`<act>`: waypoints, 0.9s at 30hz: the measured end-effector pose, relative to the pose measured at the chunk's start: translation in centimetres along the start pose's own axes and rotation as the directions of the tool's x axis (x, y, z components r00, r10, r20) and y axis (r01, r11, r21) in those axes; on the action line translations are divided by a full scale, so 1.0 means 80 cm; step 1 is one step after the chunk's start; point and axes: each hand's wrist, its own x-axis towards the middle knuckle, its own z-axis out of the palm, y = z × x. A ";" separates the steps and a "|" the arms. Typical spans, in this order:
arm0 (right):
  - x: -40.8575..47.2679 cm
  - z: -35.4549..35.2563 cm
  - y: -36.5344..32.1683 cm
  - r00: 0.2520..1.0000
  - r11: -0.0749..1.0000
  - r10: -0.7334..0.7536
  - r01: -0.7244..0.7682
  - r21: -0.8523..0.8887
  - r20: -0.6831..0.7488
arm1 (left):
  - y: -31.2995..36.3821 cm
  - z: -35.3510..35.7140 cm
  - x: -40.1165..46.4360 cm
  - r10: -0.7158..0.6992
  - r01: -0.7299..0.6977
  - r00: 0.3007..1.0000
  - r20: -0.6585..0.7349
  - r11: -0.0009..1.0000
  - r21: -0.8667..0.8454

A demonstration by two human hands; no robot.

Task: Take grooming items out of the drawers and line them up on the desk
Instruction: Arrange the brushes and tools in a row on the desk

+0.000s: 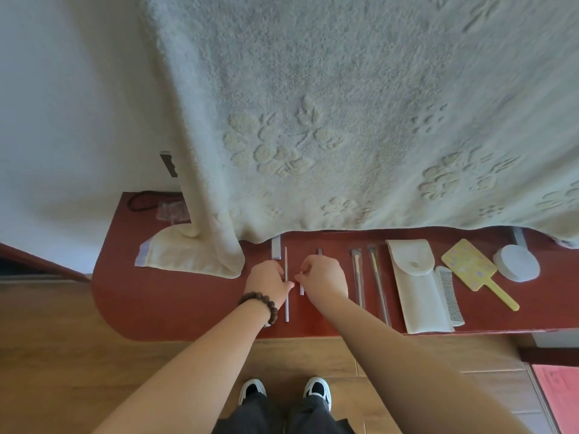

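Both hands work at the left end of a row of grooming items on the dark red table [175,305]. The left hand [270,280] is curled, its fingertips pinching a thin metal stick [286,303] about mid-length. The stick's long axis runs away from the person, parallel to the other items. The right hand [322,274] is also curled, pinching a shorter metal tool [302,289] that lies just beside the stick on its right. The two hands nearly touch at the fingertips.

To the right lie two slim wrapped sticks [358,283], a white fabric pouch [418,286] with a snap flap, a pale fine-toothed comb [449,296], a flat yellow paddle mirror [470,264] and a round white pad [517,263]. A thick, embossed towel [344,120] hangs over the table's far edge.

The next adjustment likely depends on keeping both thin tools parallel and evenly spaced.
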 end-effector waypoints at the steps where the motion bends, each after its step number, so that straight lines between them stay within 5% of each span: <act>1: 0.001 0.003 -0.001 1.000 0.999 0.000 0.001 -0.041 0.005 | -0.001 0.003 0.001 0.007 -0.007 1.000 -0.014 1.000 0.022; 8: 0.008 0.013 -0.006 0.999 0.972 -0.025 0.030 -0.232 0.023 | -0.003 0.009 0.000 -0.030 0.031 0.999 -0.040 0.998 0.045; 16: 0.006 -0.024 0.016 0.997 0.999 0.043 -0.045 -0.021 -0.068 | -0.007 0.005 0.002 -0.025 0.025 0.999 0.022 0.999 0.022; 27: 0.003 -0.027 0.033 0.993 0.979 0.118 -0.112 -0.169 0.025 | -0.003 -0.001 -0.012 0.081 -0.093 0.994 -0.080 0.983 -0.159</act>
